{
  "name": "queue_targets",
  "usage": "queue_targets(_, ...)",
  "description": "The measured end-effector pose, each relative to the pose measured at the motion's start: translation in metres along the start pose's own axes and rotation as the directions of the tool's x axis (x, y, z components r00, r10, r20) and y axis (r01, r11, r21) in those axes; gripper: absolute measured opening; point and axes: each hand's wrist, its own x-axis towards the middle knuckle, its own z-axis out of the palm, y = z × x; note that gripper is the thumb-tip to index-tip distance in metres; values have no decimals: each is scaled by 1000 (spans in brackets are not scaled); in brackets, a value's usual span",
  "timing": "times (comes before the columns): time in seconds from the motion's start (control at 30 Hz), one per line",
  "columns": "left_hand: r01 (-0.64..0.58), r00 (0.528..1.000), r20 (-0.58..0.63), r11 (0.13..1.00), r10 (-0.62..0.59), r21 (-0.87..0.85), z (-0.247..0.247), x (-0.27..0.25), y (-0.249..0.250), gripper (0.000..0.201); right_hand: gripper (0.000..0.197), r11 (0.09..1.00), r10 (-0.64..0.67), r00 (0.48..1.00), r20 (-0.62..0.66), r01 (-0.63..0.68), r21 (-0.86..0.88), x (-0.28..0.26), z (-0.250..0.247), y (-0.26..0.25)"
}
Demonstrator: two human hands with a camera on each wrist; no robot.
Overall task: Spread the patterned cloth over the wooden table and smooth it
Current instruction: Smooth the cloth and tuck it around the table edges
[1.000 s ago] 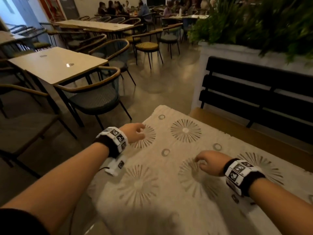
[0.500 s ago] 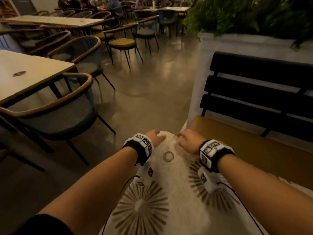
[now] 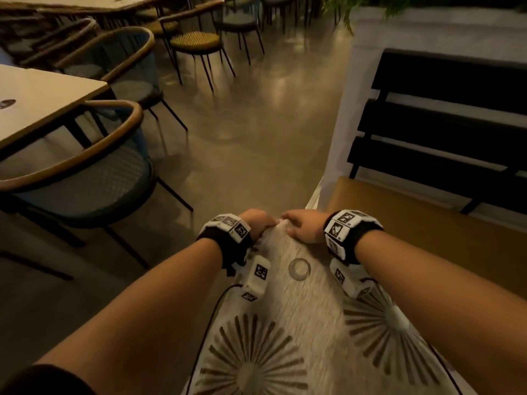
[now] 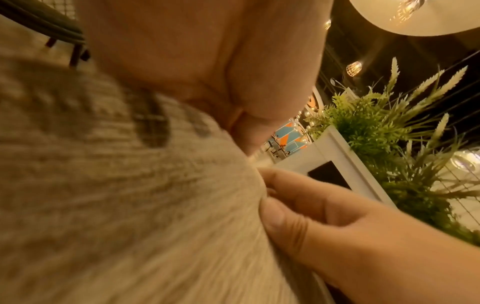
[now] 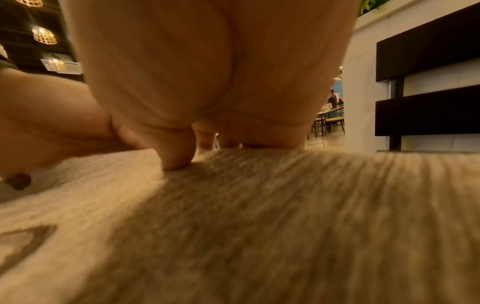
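Observation:
The patterned cloth [image 3: 299, 315], beige with brown sunbursts and rings, covers the table; no wood shows under it. Both hands meet at its far corner. My left hand [image 3: 258, 222] curls its fingers over the corner's left edge. My right hand [image 3: 302, 228] lies beside it, thumb on top and fingers bent over the far edge. In the left wrist view the right hand [image 4: 324, 222] pinches the cloth [image 4: 116, 205] at the edge. In the right wrist view the right thumb [image 5: 176, 160] presses into the cloth [image 5: 259, 226], with the left hand [image 5: 52, 127] just to its left.
A black-slatted bench [image 3: 442, 132] with a wooden seat [image 3: 427, 246] runs along the right, under a white planter [image 3: 427, 32]. To the left stand a round-backed chair [image 3: 85, 178] and a pale table [image 3: 42, 101], with more chairs behind. Bare floor [image 3: 256, 138] lies beyond the corner.
A second ago my hands lay apart on the cloth's top. They have slid forward and together to the far corner and now curl over its edge.

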Motion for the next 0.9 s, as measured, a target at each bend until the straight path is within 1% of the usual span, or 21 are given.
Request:
queue_targets(0.07,11,997,79,999,-8,-39,-5,-2,-1,48,54,1000,-6,999,-49,6,15,0,-2,2)
queue_targets(0.1,-9,997,80,999,13,-44,-5,-3,-1,41,56,1000,-19,997,-69,20,8,0,-3,3)
queue_targets(0.17,-43,998,45,990,50,-136,-5,1,0,21,54,999,-48,995,-87,47,-17,0,-6,3)
queue_targets(0.2,-56,998,11,980,59,-189,-4,6,-2,24,51,998,-53,995,-86,50,-36,0,-6,3)
queue_targets(0.23,-61,998,-31,981,56,-186,-2,6,-1,31,48,998,-49,996,-77,45,-50,-1,-6,3)
queue_targets(0.27,-65,996,-69,987,56,-145,1,5,-2,34,45,998,-37,998,-58,33,-57,-1,-6,2)
queue_targets(0.3,-71,995,-76,995,65,-77,7,2,-3,33,41,998,-19,999,-33,17,-54,-1,-5,1)
queue_targets(0.33,-77,996,-44,997,78,18,13,0,-3,31,38,999,1,1000,-7,-1,-48,-2,-5,2)
queue_targets(0.4,-109,994,35,968,104,225,19,-4,-4,35,35,999,36,999,30,-35,-23,0,-4,0)
queue_targets(0.43,-119,993,31,952,116,283,19,-4,-4,38,37,999,53,998,43,-52,-12,2,-4,-1)
queue_targets(0.5,-135,984,-67,939,165,316,11,-7,-1,40,46,997,80,995,56,-80,-7,5,-3,-2)
queue_targets(0.53,-163,969,-123,933,212,320,7,-9,1,35,50,996,92,994,60,-92,-11,6,-4,-2)
queue_targets(0.57,-195,958,-138,922,252,333,5,-12,2,26,53,993,112,991,66,-110,-28,6,-5,-2)
queue_targets(0.6,-217,960,-91,910,264,353,5,-14,3,22,54,992,124,990,68,-122,-41,5,-4,-2)
queue_targets(0.63,-204,975,-3,901,222,383,8,-18,2,27,56,988,150,986,65,-147,-57,4,-3,0)
queue_targets(0.67,-175,985,82,892,154,417,13,-22,0,38,59,982,180,982,57,-176,-70,3,-2,3)
queue_targets(0.7,-131,988,133,880,78,457,17,-26,-5,48,61,972,221,974,59,-215,-89,2,1,5)
queue_targets(0.77,-76,986,164,874,-5,480,19,-26,-17,64,67,955,287,956,64,-280,-95,-6,3,13)
queue_targets(0.83,6,983,168,939,-67,344,18,-26,-27,69,71,947,314,947,64,-308,-87,-24,3,28)
queue_targets(0.87,55,979,173,962,-104,267,17,-30,-31,69,73,942,333,940,76,-328,-71,-35,5,36)
queue_targets(0.9,86,976,176,967,-130,239,17,-37,-30,69,75,939,336,939,70,-330,-94,-50,7,48)
